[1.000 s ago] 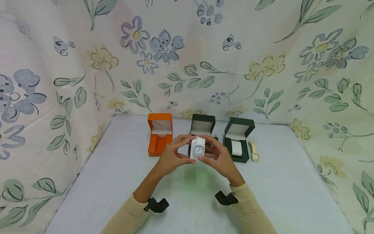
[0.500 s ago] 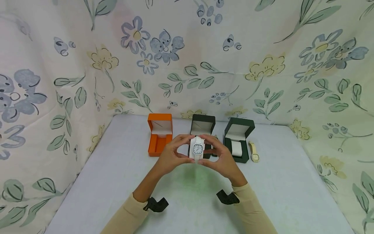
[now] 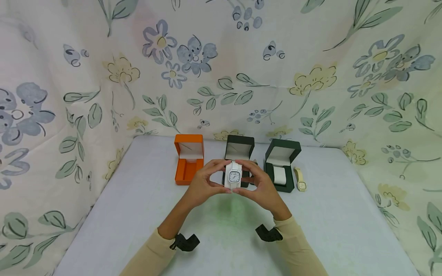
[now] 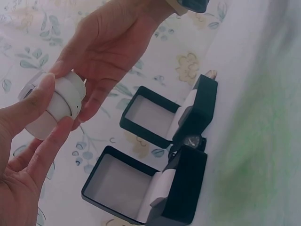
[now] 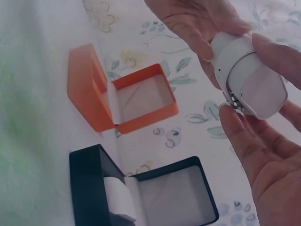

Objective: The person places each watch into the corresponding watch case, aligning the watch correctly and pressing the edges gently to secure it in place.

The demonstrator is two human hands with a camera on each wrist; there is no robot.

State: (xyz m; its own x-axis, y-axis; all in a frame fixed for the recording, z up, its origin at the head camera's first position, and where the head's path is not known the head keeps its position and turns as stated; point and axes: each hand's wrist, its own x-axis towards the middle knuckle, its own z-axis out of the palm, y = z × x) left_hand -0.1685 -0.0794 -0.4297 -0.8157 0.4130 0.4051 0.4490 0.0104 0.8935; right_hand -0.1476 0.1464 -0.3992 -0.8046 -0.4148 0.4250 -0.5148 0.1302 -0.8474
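Observation:
Between both hands, above the table, is a white wristwatch (image 3: 234, 176) wrapped round a white watch cushion (image 5: 263, 89). Its squarish face with dark numerals points up toward the head camera. My left hand (image 3: 201, 184) grips the cushion's left end, thumb below and fingers above. On the opposite end, my right hand (image 3: 258, 188) pinches in the same way. From the right wrist view, the strap (image 5: 233, 56) circles the cushion, with a metal buckle (image 5: 233, 102) near a fingertip.
Behind the hands stand an orange watch box (image 3: 189, 159), a dark box (image 3: 240, 147) and a dark green box (image 3: 281, 165), all with lids up. A white cushion (image 3: 279, 175) sits in the green one. A gold watch (image 3: 300, 180) lies rightmost; a dark watch (image 4: 192, 141) is between two boxes.
My right thumb has moved from the watch's front down to the lower edge of the cushion. The watch has straightened slightly; both hands otherwise stay in place.

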